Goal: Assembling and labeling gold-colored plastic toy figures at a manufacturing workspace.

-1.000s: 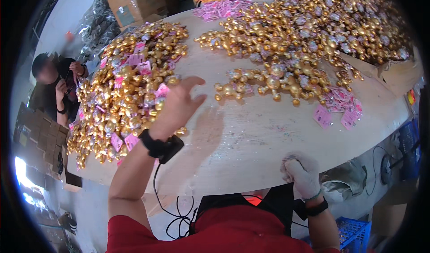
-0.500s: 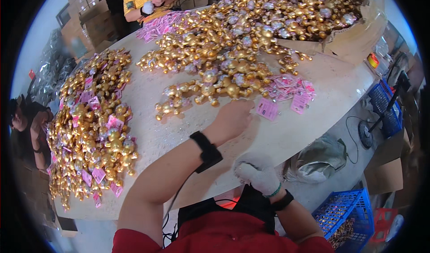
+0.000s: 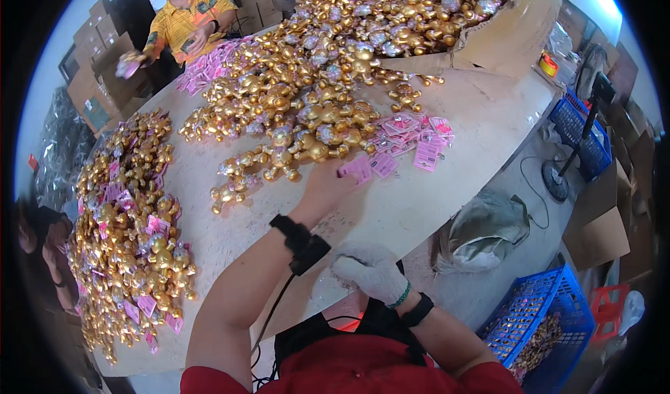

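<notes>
My bare left hand reaches over the table, its fingertips closed on a pink card. Just right of that card lies another pink card, beside a loose heap of pink cards. My right hand, in a whitish knit glove, is near the table's front edge with its fingers curled. Whatever it may hold is hidden. Beyond my left hand, a big pile of shiny gold bead-like ornaments spreads, mixed with silvery glittery ones.
Another gold pile with pink cards covers the table's left side. A large cardboard box of gold ornaments stands at the back. A person in a yellow shirt works opposite; another sits left. Blue crates and a sack are right.
The view has shifted, moving the table contents left. A pink card now shows at my left fingertips. My right hand stays curled near the edge. The person opposite has stretched an arm out sideways.
</notes>
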Available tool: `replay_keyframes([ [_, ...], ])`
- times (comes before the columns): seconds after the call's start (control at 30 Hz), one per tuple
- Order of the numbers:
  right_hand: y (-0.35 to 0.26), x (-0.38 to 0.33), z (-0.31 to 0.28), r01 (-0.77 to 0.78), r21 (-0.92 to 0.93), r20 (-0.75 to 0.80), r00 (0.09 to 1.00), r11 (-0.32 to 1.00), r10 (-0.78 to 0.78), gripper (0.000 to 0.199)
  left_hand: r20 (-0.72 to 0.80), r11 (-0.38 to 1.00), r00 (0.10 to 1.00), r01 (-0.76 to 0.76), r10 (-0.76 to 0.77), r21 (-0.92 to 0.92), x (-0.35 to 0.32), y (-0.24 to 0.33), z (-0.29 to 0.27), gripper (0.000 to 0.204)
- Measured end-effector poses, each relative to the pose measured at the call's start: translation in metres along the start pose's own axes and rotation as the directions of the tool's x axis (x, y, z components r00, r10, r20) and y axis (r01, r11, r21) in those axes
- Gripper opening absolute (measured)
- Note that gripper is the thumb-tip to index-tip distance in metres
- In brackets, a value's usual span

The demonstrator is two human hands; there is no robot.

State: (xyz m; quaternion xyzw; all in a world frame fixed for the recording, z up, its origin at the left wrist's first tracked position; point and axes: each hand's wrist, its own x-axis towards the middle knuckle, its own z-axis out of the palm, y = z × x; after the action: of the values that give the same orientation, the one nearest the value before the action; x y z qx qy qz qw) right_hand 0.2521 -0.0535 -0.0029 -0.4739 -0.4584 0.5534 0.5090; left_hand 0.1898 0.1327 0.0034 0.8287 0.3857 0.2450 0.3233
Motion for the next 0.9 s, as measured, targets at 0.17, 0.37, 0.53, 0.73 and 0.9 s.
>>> replay_keyframes([
  [0.17, -0.004, -0.002, 0.002, -0.079, 0.072, -0.048, 0.995, 0.994, 0.082, 0.020, 0.194, 0.709, 0.921, 0.385, -0.339, -0.590, -0.049, 0.008, -0.032, 0.014],
  [0.37, -0.017, 0.002, 0.010, -0.118, 0.184, -0.131, 0.981, 0.976, 0.143, 0.019, 0.252, 0.412, 0.868, 0.435, -0.427, -0.801, -0.125, 0.014, -0.031, 0.016],
  [0.53, -0.015, 0.002, 0.027, -0.059, 0.053, -0.246, 0.967, 0.997, 0.071, 0.021, 0.229, 0.413, 0.868, 0.422, -0.440, -0.807, -0.155, 0.019, -0.031, 0.013],
  [0.73, -0.030, 0.003, 0.036, -0.130, -0.048, -0.239, 0.964, 0.990, 0.115, 0.021, 0.300, 0.173, 0.862, 0.396, -0.408, -0.902, -0.179, 0.017, -0.019, 0.012],
  [0.9, -0.029, 0.008, 0.017, -0.130, -0.172, -0.195, 0.976, 0.976, 0.096, 0.017, 0.404, 0.447, 0.833, 0.546, -0.378, -0.709, -0.182, 0.027, -0.033, 0.023],
])
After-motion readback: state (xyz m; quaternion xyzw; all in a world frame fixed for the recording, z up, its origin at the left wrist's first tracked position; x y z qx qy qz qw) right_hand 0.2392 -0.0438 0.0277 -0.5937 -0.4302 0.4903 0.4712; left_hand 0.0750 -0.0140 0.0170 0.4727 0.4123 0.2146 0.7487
